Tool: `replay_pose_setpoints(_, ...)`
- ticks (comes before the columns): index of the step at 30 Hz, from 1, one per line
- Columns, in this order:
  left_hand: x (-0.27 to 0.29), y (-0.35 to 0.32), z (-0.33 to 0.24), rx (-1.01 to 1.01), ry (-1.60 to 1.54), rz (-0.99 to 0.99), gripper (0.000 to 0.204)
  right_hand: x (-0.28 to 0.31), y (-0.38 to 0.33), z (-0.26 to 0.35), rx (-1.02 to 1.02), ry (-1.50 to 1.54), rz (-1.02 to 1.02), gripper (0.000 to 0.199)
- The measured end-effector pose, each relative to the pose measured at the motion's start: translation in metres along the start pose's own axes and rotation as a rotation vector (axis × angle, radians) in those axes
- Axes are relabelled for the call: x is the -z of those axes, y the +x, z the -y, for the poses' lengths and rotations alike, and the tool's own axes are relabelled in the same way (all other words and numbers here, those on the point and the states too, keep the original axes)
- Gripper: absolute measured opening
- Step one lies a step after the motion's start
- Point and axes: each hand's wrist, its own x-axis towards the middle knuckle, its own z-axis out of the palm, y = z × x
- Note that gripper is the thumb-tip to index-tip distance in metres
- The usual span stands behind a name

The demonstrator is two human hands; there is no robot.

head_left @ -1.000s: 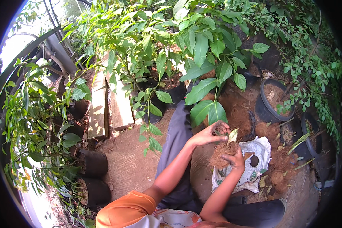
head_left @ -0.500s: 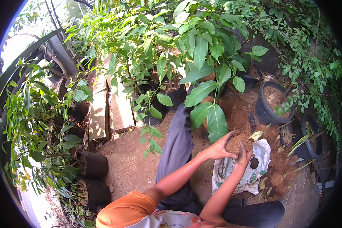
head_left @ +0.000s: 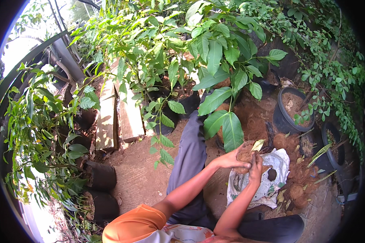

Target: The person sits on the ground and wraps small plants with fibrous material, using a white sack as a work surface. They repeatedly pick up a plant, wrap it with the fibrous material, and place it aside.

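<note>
My left hand (head_left: 230, 158) is curled round the left side of a brown ball of coconut fibre (head_left: 244, 154), thumb on its near side. From the right, my right hand (head_left: 255, 168) grips the same ball, its fingers pointing up. A pale yellow-green leaf (head_left: 258, 145) sticks out at the top of the ball; whether a stem runs inside is hidden. Beneath my hands a white plastic sack (head_left: 280, 163) lies spread on the ground. On it rests a dark round lump (head_left: 271, 174), just right of my right hand.
Loose coconut fibre (head_left: 302, 178) is heaped right of the sack. Black pots (head_left: 287, 115) stand at the far right. Large green leaves (head_left: 221, 101) hang just beyond my hands. Wooden planks (head_left: 127, 113) lie ahead left, near black planting bags (head_left: 101, 176). My legs (head_left: 186, 158) flank the sack.
The fibre ball has been turned and my hands have closed in round it. The leaf at its top has swung up and left. My right hand has shifted slightly left.
</note>
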Motion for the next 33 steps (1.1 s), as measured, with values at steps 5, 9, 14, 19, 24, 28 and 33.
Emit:
replay_pose_setpoints(5, 0.011, -0.004, 0.003, 0.098, 0.031, 0.090, 0.103, -0.002, 0.002, 0.010, 0.316, -0.266, 0.191, 0.033)
replay_pose_setpoints(9, 0.019, -0.007, 0.003, 0.201, 0.272, 0.143, 0.088, 0.002, 0.000, 0.020, 0.440, -0.451, 0.379, 0.032)
replay_pose_setpoints(14, 0.020, -0.009, 0.001, 0.169, 0.281, 0.290, 0.074, -0.007, -0.007, 0.031, 0.320, -0.302, 0.538, 0.042)
replay_pose_setpoints(19, 0.018, -0.009, 0.002, 0.236, 0.284, 0.250, 0.061, -0.010, -0.010, 0.036, 0.321, -0.339, 0.490, 0.045)
replay_pose_setpoints(24, 0.020, -0.005, 0.001, 0.253, -0.181, -0.343, 0.060, 0.002, -0.010, 0.040, 0.283, -0.129, 0.333, 0.059)
replay_pose_setpoints(28, 0.017, 0.004, -0.001, 0.170, -0.279, -0.441, 0.050, -0.002, -0.013, 0.038, 0.242, -0.196, 0.412, 0.073)
replay_pose_setpoints(33, 0.002, 0.007, 0.001, 0.097, -0.025, -0.450, 0.043, -0.009, -0.013, 0.029, 0.314, -0.409, 0.401, 0.093)
